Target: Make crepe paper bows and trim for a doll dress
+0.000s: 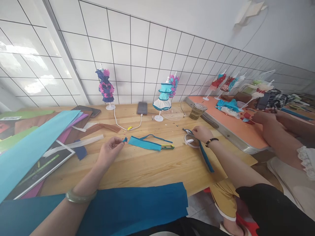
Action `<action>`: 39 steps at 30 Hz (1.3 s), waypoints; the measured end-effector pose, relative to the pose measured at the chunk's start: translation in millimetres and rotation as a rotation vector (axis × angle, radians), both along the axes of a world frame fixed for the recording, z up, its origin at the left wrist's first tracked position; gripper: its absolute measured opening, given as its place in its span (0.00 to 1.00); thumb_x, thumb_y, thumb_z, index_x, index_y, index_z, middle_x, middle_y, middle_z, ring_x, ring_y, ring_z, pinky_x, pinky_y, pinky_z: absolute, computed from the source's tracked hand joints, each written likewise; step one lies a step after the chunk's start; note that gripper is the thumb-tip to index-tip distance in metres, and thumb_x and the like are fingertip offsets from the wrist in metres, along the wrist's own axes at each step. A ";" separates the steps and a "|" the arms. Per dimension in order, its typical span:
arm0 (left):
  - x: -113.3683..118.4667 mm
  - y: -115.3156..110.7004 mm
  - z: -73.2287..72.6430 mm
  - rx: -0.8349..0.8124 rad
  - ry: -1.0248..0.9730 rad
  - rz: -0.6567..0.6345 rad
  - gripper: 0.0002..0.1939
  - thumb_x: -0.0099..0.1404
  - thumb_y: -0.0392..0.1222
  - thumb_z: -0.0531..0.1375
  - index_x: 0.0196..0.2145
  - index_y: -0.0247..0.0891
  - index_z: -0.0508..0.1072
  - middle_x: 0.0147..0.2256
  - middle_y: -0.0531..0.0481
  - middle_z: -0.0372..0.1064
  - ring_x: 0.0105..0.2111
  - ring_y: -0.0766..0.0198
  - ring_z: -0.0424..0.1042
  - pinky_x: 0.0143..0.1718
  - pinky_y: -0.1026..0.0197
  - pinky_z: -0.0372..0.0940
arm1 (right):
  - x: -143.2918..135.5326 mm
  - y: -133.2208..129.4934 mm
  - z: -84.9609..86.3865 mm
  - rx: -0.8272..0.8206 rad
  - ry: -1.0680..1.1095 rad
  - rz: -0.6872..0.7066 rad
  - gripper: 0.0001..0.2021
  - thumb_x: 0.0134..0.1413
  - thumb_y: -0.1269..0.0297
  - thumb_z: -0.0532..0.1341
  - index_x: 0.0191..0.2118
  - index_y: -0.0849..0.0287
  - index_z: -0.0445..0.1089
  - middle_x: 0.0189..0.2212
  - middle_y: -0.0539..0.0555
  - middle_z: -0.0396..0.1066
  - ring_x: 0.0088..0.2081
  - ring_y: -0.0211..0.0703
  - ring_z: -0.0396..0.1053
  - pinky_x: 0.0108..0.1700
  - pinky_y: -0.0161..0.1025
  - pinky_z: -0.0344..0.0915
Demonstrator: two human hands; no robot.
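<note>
My left hand point(110, 149) pinches a small gathered dark-blue piece point(125, 140) between thumb and fingertips. At the right, my right hand point(202, 135) is closed on a dark-blue strip point(206, 157) that hangs down over the wood, beside a roll of tape point(189, 141). Between the hands lies a light-blue strip point(145, 143) with a dark edge, touching a yellow-green cutter point(167, 147). A thin dark-blue strip point(154, 135) curves behind it. A wide dark-blue sheet point(140, 205) lies at the near edge, under my left forearm.
Coloured sheets point(49, 131) cover the left. Small dress stands point(110, 107) point(158, 118), a phone point(142, 108) on a cable and a cup point(197, 111) stand behind. Another person's hands point(265, 118) work at the orange table point(221, 121) on the right.
</note>
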State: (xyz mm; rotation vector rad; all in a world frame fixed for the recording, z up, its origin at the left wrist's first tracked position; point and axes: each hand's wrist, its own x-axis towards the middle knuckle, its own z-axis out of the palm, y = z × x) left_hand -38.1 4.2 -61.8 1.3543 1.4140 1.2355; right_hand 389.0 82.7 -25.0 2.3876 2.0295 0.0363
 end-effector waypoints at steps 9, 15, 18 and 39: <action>0.4 -0.7 1.5 0.004 0.048 -0.007 0.13 0.52 0.48 0.60 0.31 0.36 0.68 0.29 0.50 0.69 0.25 0.67 0.65 0.25 0.66 0.55 | -4.2 7.1 0.1 -0.035 -0.034 0.027 0.14 0.52 0.58 0.53 0.30 0.61 0.73 0.30 0.59 0.74 0.33 0.44 0.69 0.29 0.34 0.55; -0.5 -0.6 0.2 0.008 0.069 -0.023 0.12 0.54 0.48 0.59 0.30 0.36 0.67 0.27 0.52 0.66 0.23 0.69 0.61 0.23 0.66 0.52 | -11.6 8.0 0.9 0.013 -0.095 0.039 0.16 0.55 0.66 0.47 0.32 0.64 0.72 0.31 0.62 0.73 0.33 0.45 0.68 0.30 0.36 0.54; -0.8 -0.6 -0.9 0.005 0.074 -0.020 0.11 0.54 0.47 0.59 0.30 0.37 0.66 0.27 0.53 0.65 0.22 0.70 0.60 0.23 0.67 0.51 | -16.8 8.7 5.7 0.053 -0.121 0.067 0.16 0.57 0.66 0.46 0.34 0.64 0.71 0.32 0.62 0.73 0.34 0.46 0.68 0.30 0.36 0.54; 3.0 -2.7 3.0 -0.019 0.128 -0.053 0.09 0.53 0.46 0.58 0.29 0.38 0.66 0.26 0.54 0.66 0.23 0.69 0.62 0.25 0.66 0.54 | -38.2 -7.5 29.3 0.097 -0.134 0.326 0.13 0.57 0.70 0.49 0.32 0.62 0.71 0.31 0.59 0.73 0.35 0.43 0.69 0.34 0.34 0.56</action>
